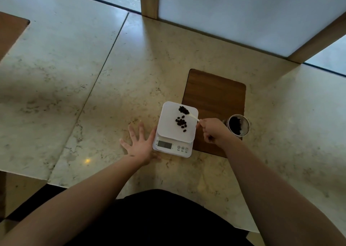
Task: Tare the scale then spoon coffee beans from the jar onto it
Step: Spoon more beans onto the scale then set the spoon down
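While right hand (pixel 211 131) holds spoon (pixel 189 113); one scale (pixel 168 131).

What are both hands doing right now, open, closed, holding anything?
Left hand: open, fingers spread flat on the counter, touching the scale.
Right hand: closed on the spoon, loaded with beans, above the scale.

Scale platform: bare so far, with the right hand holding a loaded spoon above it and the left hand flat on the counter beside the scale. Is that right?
Not bare. The head view shows a small pile of coffee beans already lying on the scale platform. The rest holds: the right hand holds a loaded spoon above it, and the left hand lies flat on the counter beside the scale.
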